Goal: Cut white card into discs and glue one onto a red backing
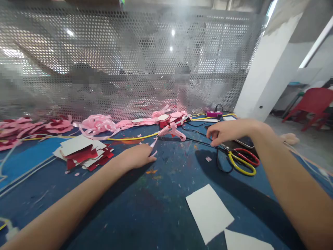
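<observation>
My left hand [139, 155] is closed low over the table, its fingers on a pale pink ribbon strip [154, 143]. The strip's upper end reaches the nozzle of a pink hot glue gun [171, 131], which rests on the table with its black cord trailing right. My right hand [221, 132] is raised above the table at the right, fingers curled in toward the thumb; whether anything is between them is hidden. Just beneath it lie scissors [243, 161] with one red and one yellow handle loop, their blades partly covered by the hand.
Stacked white and red cards [83, 151] lie at left. Behind them sit pink ribbon [97, 125] and pink and red petal-like pieces [56, 125]. White cards [210, 213] lie in front. A yellow cable [127, 139] crosses the table; a perforated metal screen [145, 62] stands behind.
</observation>
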`<state>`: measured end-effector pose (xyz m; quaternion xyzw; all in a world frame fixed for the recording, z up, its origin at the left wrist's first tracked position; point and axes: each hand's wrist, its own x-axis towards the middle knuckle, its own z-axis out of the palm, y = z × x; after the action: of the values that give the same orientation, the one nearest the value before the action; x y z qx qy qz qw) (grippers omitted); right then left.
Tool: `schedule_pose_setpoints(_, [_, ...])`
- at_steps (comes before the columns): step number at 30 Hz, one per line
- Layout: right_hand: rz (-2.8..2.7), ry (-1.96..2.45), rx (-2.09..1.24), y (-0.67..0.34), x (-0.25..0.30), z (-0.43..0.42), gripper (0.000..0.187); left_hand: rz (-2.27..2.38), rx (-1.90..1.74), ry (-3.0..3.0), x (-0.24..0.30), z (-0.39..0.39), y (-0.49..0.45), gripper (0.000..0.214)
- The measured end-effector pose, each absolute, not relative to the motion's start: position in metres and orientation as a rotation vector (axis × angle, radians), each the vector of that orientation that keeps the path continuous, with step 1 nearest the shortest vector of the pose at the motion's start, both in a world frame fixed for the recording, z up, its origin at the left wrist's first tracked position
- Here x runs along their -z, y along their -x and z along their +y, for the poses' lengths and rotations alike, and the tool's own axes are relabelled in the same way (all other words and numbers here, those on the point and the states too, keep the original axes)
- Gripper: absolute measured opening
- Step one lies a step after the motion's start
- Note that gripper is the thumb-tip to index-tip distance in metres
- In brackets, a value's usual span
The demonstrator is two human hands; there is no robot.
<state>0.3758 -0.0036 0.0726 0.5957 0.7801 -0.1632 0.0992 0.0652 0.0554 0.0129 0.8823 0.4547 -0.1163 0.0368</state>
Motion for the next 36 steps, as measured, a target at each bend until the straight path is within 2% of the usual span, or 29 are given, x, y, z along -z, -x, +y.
schedule_pose_setpoints(3, [2.233,-1.680,0.594,-0.370,-0.062,0.004,0.041,1.532,0.516,-2.671,-0.018,0.073,-0.052,0.031])
schedule_pose_setpoints(7, [2.115,-1.658,0.749,-0.359,-0.042,0.014,0.043,1.906,0.463,-2.614,-0.036,0.068,-0.046,0.032])
schedule_pose_setpoints(11, [1.982,-1.726,0.781,-0.347,-0.025,0.020,0.022,2.068,0.317,-2.679,-0.049,0.045,-0.062,0.032])
schedule_pose_setpoints(14, [1.919,-1.754,0.821,-0.340,-0.021,0.021,0.014,1.758,0.150,-2.852,-0.041,0.021,-0.086,0.033])
schedule_pose_setpoints(18, [1.910,-1.739,0.856,-0.336,-0.020,0.021,0.009,0.671,-0.081,-3.041,-0.001,-0.019,-0.110,0.035])
schedule_pose_setpoints(21, [1.912,-1.716,0.851,-0.335,-0.017,0.023,0.006,-0.093,-0.161,-2.924,0.027,-0.041,-0.114,0.045])
schedule_pose_setpoints(25, [1.927,-1.695,0.803,-0.335,-0.015,0.025,0.010,-0.139,-0.051,-2.839,0.035,-0.045,-0.112,0.052])
schedule_pose_setpoints(29, [2.064,-1.743,0.680,-0.346,-0.025,0.027,0.012,-0.155,-0.100,-2.860,0.033,-0.042,-0.114,0.051])
schedule_pose_setpoints(32, [2.166,-1.983,0.423,-0.360,-0.033,0.032,0.013,-0.164,-0.192,-2.897,0.039,-0.043,-0.115,0.049])
schedule_pose_setpoints(36, [2.036,-2.443,-0.004,-0.380,-0.028,0.039,0.032,-0.018,-0.333,-3.004,0.044,-0.032,-0.111,0.044])
